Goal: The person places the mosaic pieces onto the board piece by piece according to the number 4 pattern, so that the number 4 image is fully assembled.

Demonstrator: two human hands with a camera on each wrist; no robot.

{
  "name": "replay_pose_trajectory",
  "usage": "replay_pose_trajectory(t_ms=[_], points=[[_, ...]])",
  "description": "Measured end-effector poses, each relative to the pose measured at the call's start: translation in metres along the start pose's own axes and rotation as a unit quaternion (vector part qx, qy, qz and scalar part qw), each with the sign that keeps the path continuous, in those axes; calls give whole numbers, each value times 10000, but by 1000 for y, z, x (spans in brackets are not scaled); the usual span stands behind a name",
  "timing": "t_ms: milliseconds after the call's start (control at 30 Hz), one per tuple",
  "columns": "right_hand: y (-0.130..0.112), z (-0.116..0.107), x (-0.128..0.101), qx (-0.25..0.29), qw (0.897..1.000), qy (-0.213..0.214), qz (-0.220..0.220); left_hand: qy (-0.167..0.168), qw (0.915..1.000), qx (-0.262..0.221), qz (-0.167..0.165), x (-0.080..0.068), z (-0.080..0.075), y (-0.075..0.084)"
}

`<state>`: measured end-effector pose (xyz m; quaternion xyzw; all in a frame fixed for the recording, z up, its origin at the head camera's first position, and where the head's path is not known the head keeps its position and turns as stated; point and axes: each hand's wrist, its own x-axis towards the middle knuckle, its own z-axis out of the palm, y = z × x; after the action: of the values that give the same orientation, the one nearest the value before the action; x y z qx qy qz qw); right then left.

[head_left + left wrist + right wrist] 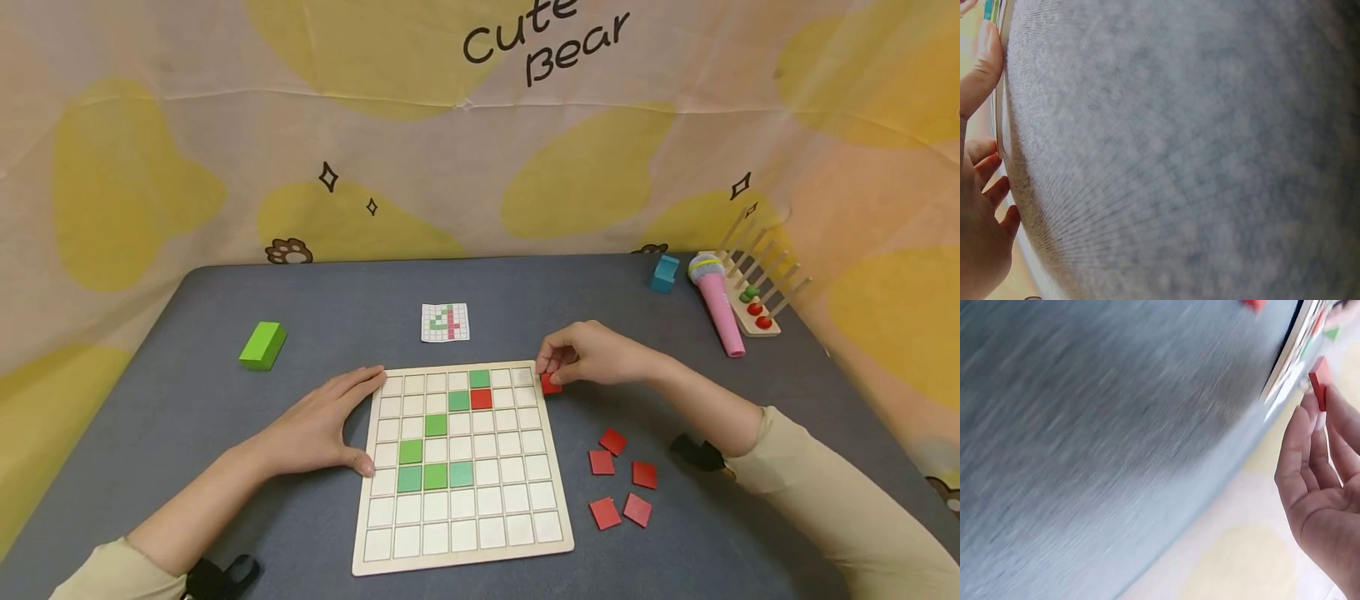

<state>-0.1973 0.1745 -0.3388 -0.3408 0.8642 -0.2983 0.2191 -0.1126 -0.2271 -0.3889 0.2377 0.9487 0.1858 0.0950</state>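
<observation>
A square wooden grid board (463, 562) lies on the table, with several green tiles (436, 425) and one red tile (482, 399) in its squares. My left hand (318, 421) is spread along the board's left edge, fingertips at the upper corner and thumb lower down. Beside the board's upper right corner, my right hand (596, 354) pinches another red tile (1320, 378) between thumb and fingers. In the right wrist view this tile is tilted up, held by one end. The left wrist view has my left thumb (985, 59) at the board's side.
Several loose red tiles (602, 462) lie right of the board. Behind it is a small card (445, 322) with a coloured grid pattern. A green block (263, 346) stands left; a blue block (664, 273), pink microphone (722, 308) and pegged wooden stand (762, 330) are at back right.
</observation>
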Motion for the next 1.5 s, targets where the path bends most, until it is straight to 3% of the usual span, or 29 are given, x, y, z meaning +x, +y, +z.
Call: replay_pose_trajectory(t_ms=[467,800,1500], points=[[-36,35,25,141,9992,123,-350,-59,10000,10,-10,1,1,1],[-52,55,36,251,9996,73,-46,-50,10000,5,-24,0,0,2],[-58,65,37,-193,9992,328,94,-38,10000,-3,-60,-1,0,0]])
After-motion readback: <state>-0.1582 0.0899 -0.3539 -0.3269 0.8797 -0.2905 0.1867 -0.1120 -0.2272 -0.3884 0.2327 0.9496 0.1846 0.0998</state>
